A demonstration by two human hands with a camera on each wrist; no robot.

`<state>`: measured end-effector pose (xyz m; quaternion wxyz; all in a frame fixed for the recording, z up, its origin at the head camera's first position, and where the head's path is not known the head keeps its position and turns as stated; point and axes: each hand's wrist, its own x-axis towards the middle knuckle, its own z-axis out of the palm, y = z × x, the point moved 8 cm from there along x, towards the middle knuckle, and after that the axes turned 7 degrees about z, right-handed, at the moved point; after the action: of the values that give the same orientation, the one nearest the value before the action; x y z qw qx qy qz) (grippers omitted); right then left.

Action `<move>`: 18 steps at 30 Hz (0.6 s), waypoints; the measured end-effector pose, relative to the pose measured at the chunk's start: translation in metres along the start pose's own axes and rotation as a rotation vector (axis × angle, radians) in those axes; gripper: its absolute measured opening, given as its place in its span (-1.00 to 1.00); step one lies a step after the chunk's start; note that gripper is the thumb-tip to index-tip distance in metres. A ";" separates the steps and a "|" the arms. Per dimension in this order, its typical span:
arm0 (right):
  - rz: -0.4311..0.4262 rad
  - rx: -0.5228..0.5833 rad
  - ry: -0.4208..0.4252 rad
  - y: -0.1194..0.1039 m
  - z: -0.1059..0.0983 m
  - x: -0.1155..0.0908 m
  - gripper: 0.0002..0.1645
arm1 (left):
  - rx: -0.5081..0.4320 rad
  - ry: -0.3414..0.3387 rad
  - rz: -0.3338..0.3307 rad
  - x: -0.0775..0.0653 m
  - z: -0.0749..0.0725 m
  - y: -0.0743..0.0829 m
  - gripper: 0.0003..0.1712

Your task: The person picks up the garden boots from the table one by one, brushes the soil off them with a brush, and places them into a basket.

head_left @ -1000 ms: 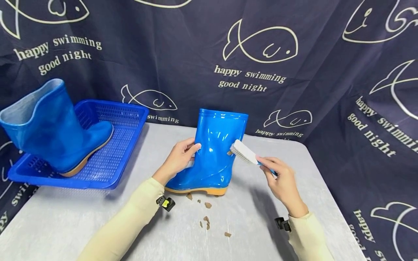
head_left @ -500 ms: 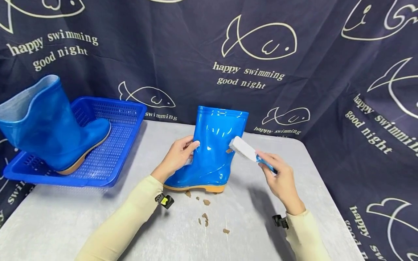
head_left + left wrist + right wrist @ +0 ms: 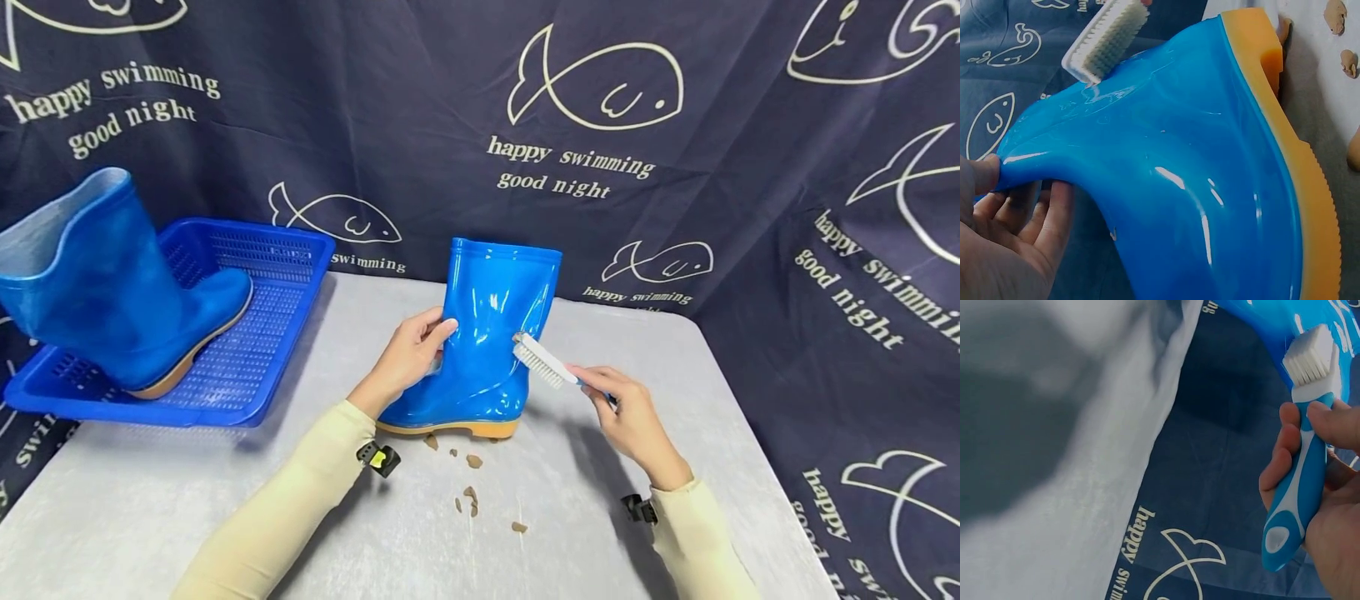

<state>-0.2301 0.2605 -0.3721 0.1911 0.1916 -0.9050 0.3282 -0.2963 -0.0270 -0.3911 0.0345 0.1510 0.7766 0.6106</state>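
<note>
A shiny blue rain boot (image 3: 487,333) with a tan sole stands upright on the table, toe to the left. My left hand (image 3: 412,350) grips the front of its shaft, thumb on the near side and fingers round behind, as the left wrist view also shows. In my right hand (image 3: 626,417) is a scrub brush (image 3: 546,360) with a white head and a blue and white handle (image 3: 1300,481). Its bristles (image 3: 1113,37) are at the boot's back edge above the heel. A small brown bit shows by the brush tip.
Several brown crumbs of dirt (image 3: 474,461) lie on the grey table (image 3: 375,533) in front of the boot. At the left, a blue plastic basket (image 3: 288,333) holds a second blue boot (image 3: 127,283). A dark fish-print cloth (image 3: 420,108) hangs behind.
The brush has moved down and left along the back of the boot with my right hand, and its head has turned. My left hand keeps its grip. The head view has shifted slightly.
</note>
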 end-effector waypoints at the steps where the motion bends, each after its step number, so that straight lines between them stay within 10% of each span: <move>1: 0.002 0.002 -0.010 0.001 0.001 -0.001 -0.47 | -0.009 -0.001 0.001 0.000 0.000 0.001 -0.52; 7: 0.000 0.064 -0.001 0.000 -0.006 -0.005 -0.50 | -0.140 -0.026 -0.020 0.004 0.010 -0.001 -0.50; 18: 0.052 0.081 0.090 0.007 -0.025 0.007 -0.54 | -0.083 -0.073 -0.306 0.017 0.035 -0.021 0.00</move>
<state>-0.2333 0.2809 -0.3545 0.2149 0.1608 -0.8861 0.3779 -0.3082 0.0063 -0.4179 0.1615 0.0514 0.7629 0.6239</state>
